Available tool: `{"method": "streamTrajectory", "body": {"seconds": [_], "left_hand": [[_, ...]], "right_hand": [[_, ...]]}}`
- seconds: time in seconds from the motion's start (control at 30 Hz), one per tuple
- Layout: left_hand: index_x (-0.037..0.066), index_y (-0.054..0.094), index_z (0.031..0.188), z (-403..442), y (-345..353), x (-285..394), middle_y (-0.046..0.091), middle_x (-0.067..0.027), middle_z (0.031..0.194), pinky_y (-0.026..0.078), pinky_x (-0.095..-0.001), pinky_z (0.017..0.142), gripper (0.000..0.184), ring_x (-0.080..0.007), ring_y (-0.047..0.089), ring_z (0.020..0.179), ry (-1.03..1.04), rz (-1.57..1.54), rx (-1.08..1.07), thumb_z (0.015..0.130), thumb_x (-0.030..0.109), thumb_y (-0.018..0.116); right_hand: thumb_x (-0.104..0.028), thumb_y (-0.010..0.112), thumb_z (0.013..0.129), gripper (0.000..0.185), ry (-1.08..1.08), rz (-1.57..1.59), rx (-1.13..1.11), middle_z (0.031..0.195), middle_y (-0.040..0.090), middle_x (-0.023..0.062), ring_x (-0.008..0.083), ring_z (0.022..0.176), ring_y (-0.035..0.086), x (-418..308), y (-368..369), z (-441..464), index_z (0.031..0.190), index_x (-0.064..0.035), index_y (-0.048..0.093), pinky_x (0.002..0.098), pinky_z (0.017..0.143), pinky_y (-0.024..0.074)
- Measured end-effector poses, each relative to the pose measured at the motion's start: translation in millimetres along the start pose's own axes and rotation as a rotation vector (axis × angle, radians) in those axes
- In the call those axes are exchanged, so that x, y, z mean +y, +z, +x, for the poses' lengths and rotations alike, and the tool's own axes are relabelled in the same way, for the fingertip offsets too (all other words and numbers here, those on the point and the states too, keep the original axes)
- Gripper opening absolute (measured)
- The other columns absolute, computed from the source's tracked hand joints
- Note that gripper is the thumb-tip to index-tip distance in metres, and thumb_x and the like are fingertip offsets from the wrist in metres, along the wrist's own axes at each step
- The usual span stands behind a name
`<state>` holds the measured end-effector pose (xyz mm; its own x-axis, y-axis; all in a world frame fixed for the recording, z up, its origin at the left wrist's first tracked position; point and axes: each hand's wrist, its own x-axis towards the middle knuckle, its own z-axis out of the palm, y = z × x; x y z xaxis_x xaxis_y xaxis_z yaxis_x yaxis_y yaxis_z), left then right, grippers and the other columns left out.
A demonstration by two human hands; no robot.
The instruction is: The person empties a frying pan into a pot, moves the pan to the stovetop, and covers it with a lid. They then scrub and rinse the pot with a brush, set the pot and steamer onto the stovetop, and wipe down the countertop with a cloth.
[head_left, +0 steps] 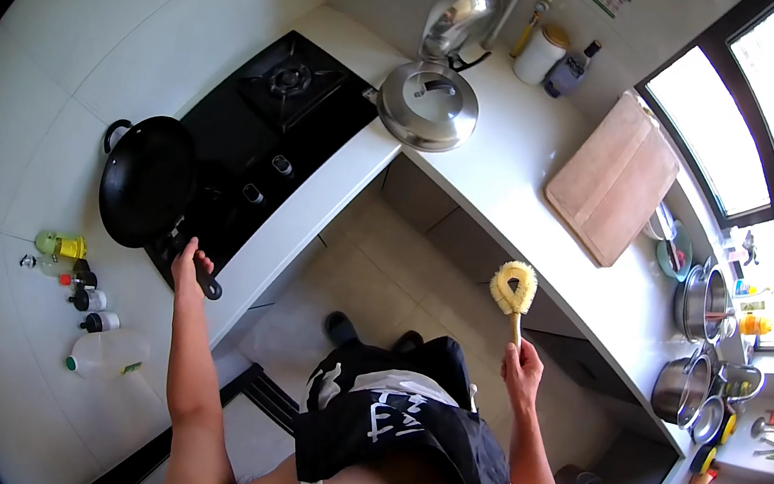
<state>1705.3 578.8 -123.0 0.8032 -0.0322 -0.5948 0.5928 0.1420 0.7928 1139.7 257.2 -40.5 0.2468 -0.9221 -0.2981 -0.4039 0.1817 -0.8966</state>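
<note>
My left hand (190, 269) is closed at the handle of a black wok (146, 182), which sits over the left part of the black gas hob (309, 128), tilted so that its dark inside shows. My right hand (522, 367) grips the light handle of a scrubbing brush (513, 287) with a looped head of yellowish bristles. The brush points upward and is held over the floor, in front of the counter edge, touching nothing else.
Steel lids (428, 107) lie in the counter corner. A wooden cutting board (613, 180) rests on the right counter (523, 152), with steel pots (683, 388) beyond it. Several bottles (96, 322) stand at the left. Below is tiled floor (374, 260).
</note>
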Motion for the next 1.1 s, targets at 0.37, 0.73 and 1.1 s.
{"method": "streamTrajectory", "body": {"seconds": [0.37,0.73,1.1], "left_hand": [[0.003,0.059,0.104,-77.6,120.1,-32.2,0.063,-0.0080,0.097,0.052,-0.0300,0.076,0.020,-0.0178,0.063,0.086,0.832,0.640,-0.072,0.085,0.002,0.062],[0.003,0.056,0.115,-39.2,591.5,-104.7,0.062,-0.0142,0.108,0.052,-0.0367,0.079,0.036,-0.0244,0.065,0.087,1.075,0.886,-0.695,0.082,0.014,0.068],[0.010,0.065,0.104,43.9,785.2,-136.3,0.069,-0.0178,0.092,0.053,-0.0473,0.075,0.018,-0.0388,0.066,0.086,1.145,1.084,-0.798,0.088,0.018,0.065]], "right_hand": [[-0.025,0.053,0.100,0.021,0.251,0.435,-0.444,0.076,0.060,0.0034,0.0112,0.063,0.057,-48.7,37.9,68.1,0.107,-0.0049,0.050,0.0257,0.054,0.0447],[-0.027,0.056,0.099,0.025,0.349,0.679,-0.531,0.090,0.067,0.0126,0.0141,0.072,0.061,-139.7,110.5,214.3,0.109,-0.0058,0.046,0.0258,0.065,0.0479],[-0.023,0.062,0.096,0.043,0.397,0.644,-0.328,0.094,0.070,0.0100,0.0101,0.075,0.059,-178.8,120.6,305.7,0.131,-0.0004,0.050,0.0240,0.071,0.0486]]}}
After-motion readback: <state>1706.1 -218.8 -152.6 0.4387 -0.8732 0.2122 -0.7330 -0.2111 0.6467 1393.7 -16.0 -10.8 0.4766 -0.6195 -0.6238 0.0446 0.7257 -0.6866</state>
